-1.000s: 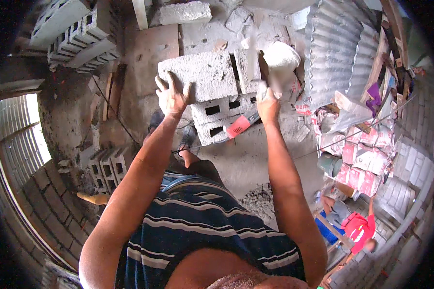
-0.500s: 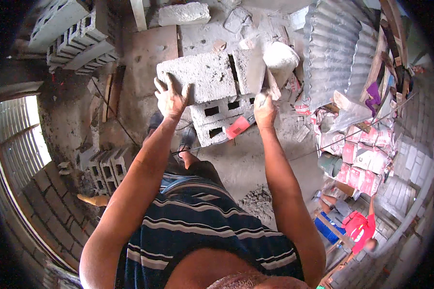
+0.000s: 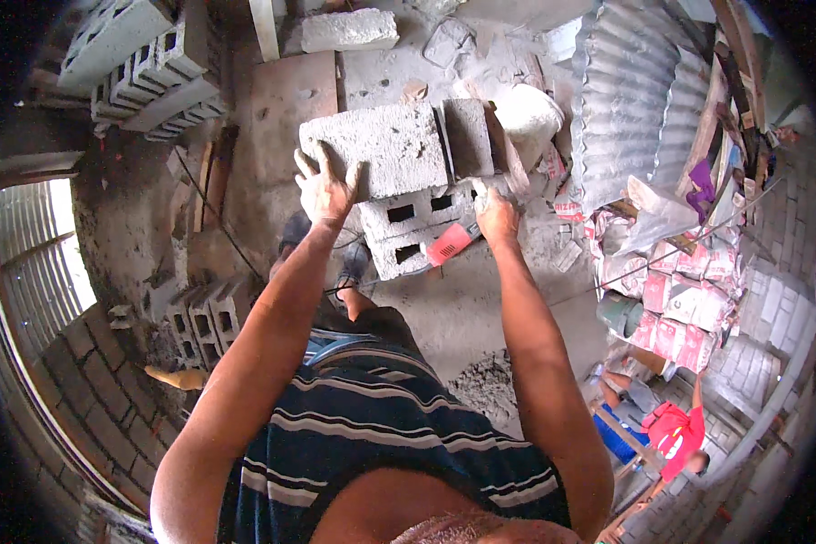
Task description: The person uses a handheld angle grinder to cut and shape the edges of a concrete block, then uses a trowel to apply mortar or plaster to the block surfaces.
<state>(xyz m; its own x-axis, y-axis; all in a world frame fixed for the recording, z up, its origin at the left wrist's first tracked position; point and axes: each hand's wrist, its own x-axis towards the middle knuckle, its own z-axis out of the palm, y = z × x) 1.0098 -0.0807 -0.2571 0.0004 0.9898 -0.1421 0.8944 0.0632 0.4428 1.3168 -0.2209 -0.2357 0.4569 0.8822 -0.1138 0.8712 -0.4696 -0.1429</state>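
Observation:
A grey concrete block [image 3: 381, 150] with a deep cut across it lies on top of two stacked hollow blocks [image 3: 408, 231]. My left hand [image 3: 325, 186] presses with spread fingers on the block's near left edge. My right hand [image 3: 497, 213] grips its near right corner, beside the shorter cut-off part [image 3: 469, 136]. A red power tool [image 3: 451, 242] lies against the hollow blocks, just under my right hand.
More hollow blocks are stacked at the upper left [image 3: 127, 63] and by the brick wall [image 3: 204, 317]. A white sack [image 3: 528, 113], corrugated sheets [image 3: 635, 100] and red-and-white bags [image 3: 680, 299] stand right. A person in red [image 3: 675, 435] crouches lower right. Mortar pile [image 3: 494, 385] by my feet.
My right hand has dropped from the block's far right end to its near right corner. My left hand stays on the left edge. The block has barely shifted.

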